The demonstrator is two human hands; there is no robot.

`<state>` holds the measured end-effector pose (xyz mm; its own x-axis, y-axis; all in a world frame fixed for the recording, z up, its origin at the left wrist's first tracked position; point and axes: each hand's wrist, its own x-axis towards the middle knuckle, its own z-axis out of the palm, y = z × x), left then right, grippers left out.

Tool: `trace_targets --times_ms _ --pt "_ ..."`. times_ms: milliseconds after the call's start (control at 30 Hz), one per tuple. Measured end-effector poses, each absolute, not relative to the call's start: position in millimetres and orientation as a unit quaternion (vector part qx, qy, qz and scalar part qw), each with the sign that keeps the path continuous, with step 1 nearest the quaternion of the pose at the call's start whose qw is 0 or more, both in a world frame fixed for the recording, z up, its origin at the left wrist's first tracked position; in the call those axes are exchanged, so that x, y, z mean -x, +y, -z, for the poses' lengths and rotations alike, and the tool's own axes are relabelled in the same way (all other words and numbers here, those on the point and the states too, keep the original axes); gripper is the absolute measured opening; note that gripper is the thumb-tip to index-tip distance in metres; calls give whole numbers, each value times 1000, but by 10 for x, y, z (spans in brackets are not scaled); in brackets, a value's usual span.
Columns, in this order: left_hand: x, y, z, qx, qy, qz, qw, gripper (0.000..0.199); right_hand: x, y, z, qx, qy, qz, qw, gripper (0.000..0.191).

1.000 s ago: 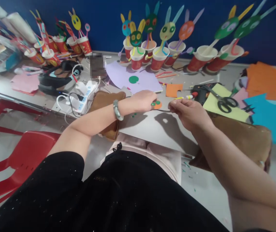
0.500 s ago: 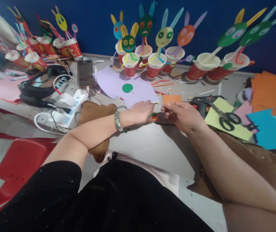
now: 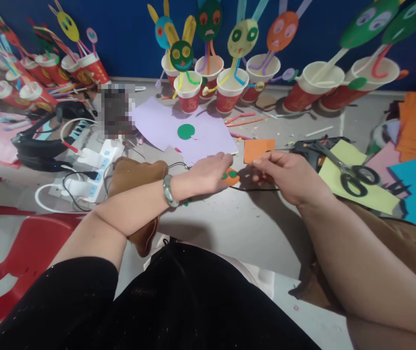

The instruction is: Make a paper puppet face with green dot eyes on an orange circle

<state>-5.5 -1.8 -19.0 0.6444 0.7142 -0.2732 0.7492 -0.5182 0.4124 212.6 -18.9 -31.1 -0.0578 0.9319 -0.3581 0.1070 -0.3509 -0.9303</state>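
My left hand [image 3: 206,174], a bangle on its wrist, is closed on a small orange paper piece with green dots [image 3: 233,175]; the rest of that piece is hidden behind the fingers. Just to its right, my right hand [image 3: 286,171] has thumb and forefinger pinched together, and I cannot make out anything between them. An orange paper square [image 3: 259,148] lies right beyond these fingertips. Behind the left hand is a lilac sheet [image 3: 153,121] with a green paper disc [image 3: 186,131] on it.
Red paper cups [image 3: 188,97] bearing paper rabbit-eared heads line the blue wall. Black scissors [image 3: 353,180] lie on yellow paper at right, beside a glue gun [image 3: 304,149]. A white power strip [image 3: 107,163] with cables and a brown cushion [image 3: 140,175] are at left.
The view has shifted slightly, and more of the orange piece with green dots shows at my left fingers. My right hand sits a little farther from the left; both keep their closed pose.
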Motion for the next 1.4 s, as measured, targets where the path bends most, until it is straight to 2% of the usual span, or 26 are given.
trace_targets --times_ms 167,267,533,800,900,1000,1100,1233,1300,1400 --pt "65 -35 257 -860 432 8 270 50 -2158 -209 269 626 -515 -550 202 40" --pt "69 -35 287 -860 427 -3 279 49 -2121 -218 265 633 -508 -556 179 34" --pt "50 -18 297 -857 425 -1 292 62 -2065 -214 381 579 -429 -656 225 37" --pt "87 -6 389 -844 430 -47 318 67 -1970 -256 481 570 -442 -639 267 50" --pt "80 47 435 -813 438 -122 364 82 -1979 -269 425 578 -443 -612 308 54" --pt "54 99 440 -740 436 -250 447 91 -2014 -276 353 578 -471 -551 375 51" --pt "10 82 377 -597 430 -333 589 85 -2029 -290 315 572 -479 -506 433 45" --pt "-65 -18 253 -410 404 -333 747 61 -1993 -335 288 565 -474 -497 457 44" --pt "-97 -48 213 -381 404 -319 768 46 -1965 -365 263 564 -478 -498 454 44" --pt "-123 -47 195 -393 431 -324 745 29 -1938 -401 222 564 -486 -495 448 43"
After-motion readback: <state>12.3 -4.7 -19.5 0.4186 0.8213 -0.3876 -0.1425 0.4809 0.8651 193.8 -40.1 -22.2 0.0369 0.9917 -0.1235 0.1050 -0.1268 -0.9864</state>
